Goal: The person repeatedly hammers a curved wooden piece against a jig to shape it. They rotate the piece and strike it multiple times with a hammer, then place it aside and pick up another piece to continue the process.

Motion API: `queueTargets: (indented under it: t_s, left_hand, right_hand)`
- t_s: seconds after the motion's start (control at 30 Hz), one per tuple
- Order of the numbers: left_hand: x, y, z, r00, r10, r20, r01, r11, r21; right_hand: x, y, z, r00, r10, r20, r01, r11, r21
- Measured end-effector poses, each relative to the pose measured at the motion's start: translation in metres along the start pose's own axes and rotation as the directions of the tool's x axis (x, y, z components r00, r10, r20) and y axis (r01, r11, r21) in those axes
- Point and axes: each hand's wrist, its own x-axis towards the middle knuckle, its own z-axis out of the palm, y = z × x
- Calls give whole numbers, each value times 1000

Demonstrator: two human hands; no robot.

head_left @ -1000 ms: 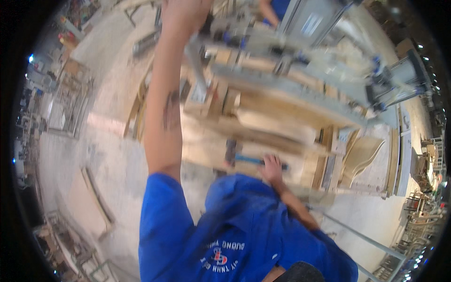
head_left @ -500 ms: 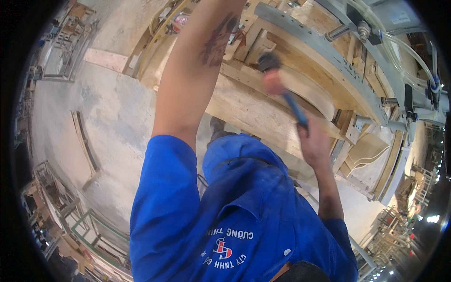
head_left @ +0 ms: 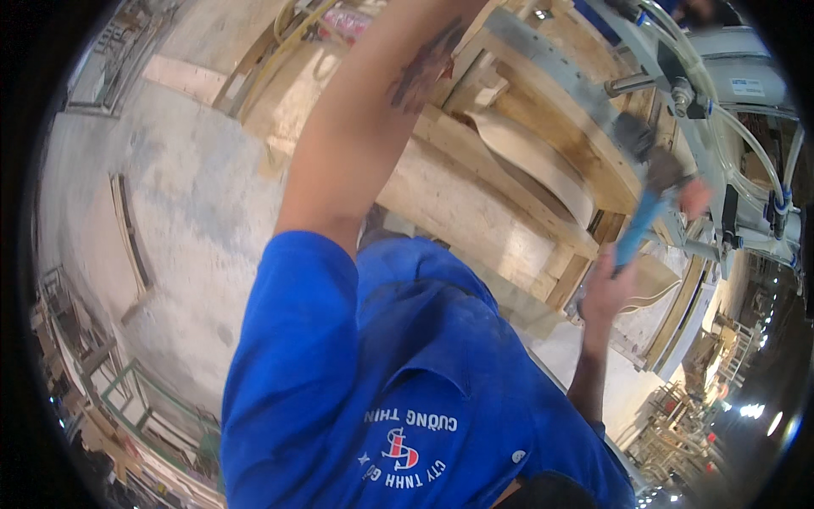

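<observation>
My right hand (head_left: 605,293) is closed around the blue handle of a mallet (head_left: 638,225), whose head has a dark face and a red face and is smeared by motion. The mallet is raised beside the grey metal beam (head_left: 585,93) of a press-like frame. Left of it, a curved wooden piece (head_left: 543,161) sits in a wooden form (head_left: 475,153). My left forearm (head_left: 352,136) stretches up across the view past the form's far end. The left hand itself lies beyond the upper edge.
Clear hoses (head_left: 750,140) and a grey cylinder (head_left: 738,76) are at the upper right. Curved thin wooden pieces (head_left: 653,284) lie right of my right hand. A narrow wooden strip (head_left: 127,233) rests on the floor at left, with a green metal frame (head_left: 153,399) below it.
My right hand has swung the mallet to the right, from over the curved wooden piece to beside the metal beam. My left forearm has shifted slightly right in the picture.
</observation>
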Motion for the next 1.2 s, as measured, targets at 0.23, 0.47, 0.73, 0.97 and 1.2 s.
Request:
queueTargets:
  t_s: [0.23, 0.47, 0.73, 0.97, 1.2]
  left_hand:
    - [-5, 15, -9, 991, -108, 82, 103, 993, 58]
    - [-3, 26, -6, 984, -167, 67, 164, 985, 54]
    - [-7, 21, -8, 965, -211, 154, 187, 970, 153]
    - [-8, 35, -2, 978, -195, 79, 182, 972, 151]
    - [-9, 34, -3, 985, -159, 74, 149, 981, 124]
  right_hand:
    - [-29, 31, 6, 956, 288, 56, -293, 948, 125]
    - [-59, 55, 8, 992, 127, 25, -122, 980, -155]
    - [-61, 65, 22, 912, 165, -376, -147, 986, 75]
    - [-87, 93, 50, 843, 366, -394, -79, 809, 583]
    - [-92, 91, 37, 726, 621, -297, -204, 606, 769]
